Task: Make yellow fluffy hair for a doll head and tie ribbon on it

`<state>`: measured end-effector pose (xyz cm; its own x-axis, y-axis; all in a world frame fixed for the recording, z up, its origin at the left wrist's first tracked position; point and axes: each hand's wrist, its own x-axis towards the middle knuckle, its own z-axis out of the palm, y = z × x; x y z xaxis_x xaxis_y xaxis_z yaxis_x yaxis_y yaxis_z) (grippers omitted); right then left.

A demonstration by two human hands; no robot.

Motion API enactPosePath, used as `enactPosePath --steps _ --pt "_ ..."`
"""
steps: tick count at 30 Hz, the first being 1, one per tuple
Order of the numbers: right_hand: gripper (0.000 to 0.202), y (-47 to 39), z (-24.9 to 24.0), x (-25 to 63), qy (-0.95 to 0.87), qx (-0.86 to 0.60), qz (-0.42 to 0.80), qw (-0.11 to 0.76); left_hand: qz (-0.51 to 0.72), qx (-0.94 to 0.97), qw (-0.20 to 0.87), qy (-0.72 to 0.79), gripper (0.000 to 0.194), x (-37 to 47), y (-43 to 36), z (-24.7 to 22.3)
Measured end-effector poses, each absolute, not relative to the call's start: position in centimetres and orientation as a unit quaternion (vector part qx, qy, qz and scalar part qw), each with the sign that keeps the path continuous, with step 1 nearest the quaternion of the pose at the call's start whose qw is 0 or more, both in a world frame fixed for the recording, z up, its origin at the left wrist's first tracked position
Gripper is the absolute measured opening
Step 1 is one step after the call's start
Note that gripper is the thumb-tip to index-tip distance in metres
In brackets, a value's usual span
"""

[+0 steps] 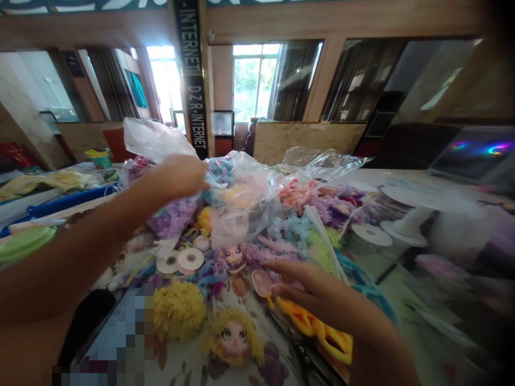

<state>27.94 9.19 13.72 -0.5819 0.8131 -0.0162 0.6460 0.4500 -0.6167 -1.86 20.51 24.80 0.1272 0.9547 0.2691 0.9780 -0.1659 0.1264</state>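
Observation:
My left hand [183, 176] is raised over the back of the heap, blurred, beside a whitish plastic bag [155, 140]; its fingers are smeared and I cannot make out what they hold. My right hand [301, 281] hovers above orange-handled scissors [314, 324], fingers stretched and apart, near a pink oval piece [261, 282]. In front lie a doll head with yellow curls [234, 338] and a fluffy yellow ball [179, 310]. A smaller doll face with purple trim [234, 258] sits farther back, below clear plastic bags [241, 201].
White ribbon spools [190, 260] lie left of centre. Larger white reels [408, 225] stand at the right. Purple and pink ruffles [338, 203] fill the back. A green lid or bowl [26, 241] and a blue tray [72, 199] are at the left.

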Motion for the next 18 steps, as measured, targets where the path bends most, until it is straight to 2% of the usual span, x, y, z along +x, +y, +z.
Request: enactPosePath --steps 1,4,6,7,9,13,16,18 --pt "0.046 9.2 13.8 27.8 -0.841 -0.432 0.296 0.138 -0.098 -0.805 0.064 -0.581 0.048 0.9 19.9 23.3" --pt "0.042 9.2 13.9 27.7 -0.844 -0.425 0.297 0.139 0.02 -0.905 0.102 -0.413 0.097 7.7 20.7 19.3" --pt "0.04 9.2 13.8 27.9 -0.846 -0.425 0.287 0.148 0.051 -0.909 0.107 -0.399 0.119 10.0 23.3 17.6" --pt "0.039 9.2 13.8 28.0 -0.846 -0.427 0.281 0.152 0.057 -0.901 0.107 -0.416 0.124 10.5 25.0 17.1" --pt "0.039 9.2 13.7 28.3 -0.845 -0.434 0.273 0.154 0.04 -0.882 0.091 -0.461 0.116 10.5 28.2 16.6" --pt "0.037 9.4 13.6 28.6 -0.844 -0.434 0.271 0.161 -0.072 -0.856 -0.061 -0.508 0.077 8.7 32.4 16.3" --pt "0.036 9.6 13.6 28.7 -0.844 -0.438 0.266 0.16 -0.139 -0.83 -0.084 -0.533 0.042 6.2 33.0 16.9" --pt "0.037 9.6 13.4 28.7 -0.842 -0.448 0.259 0.154 -0.207 -0.797 -0.082 -0.561 0.035 4.1 32.6 17.9"
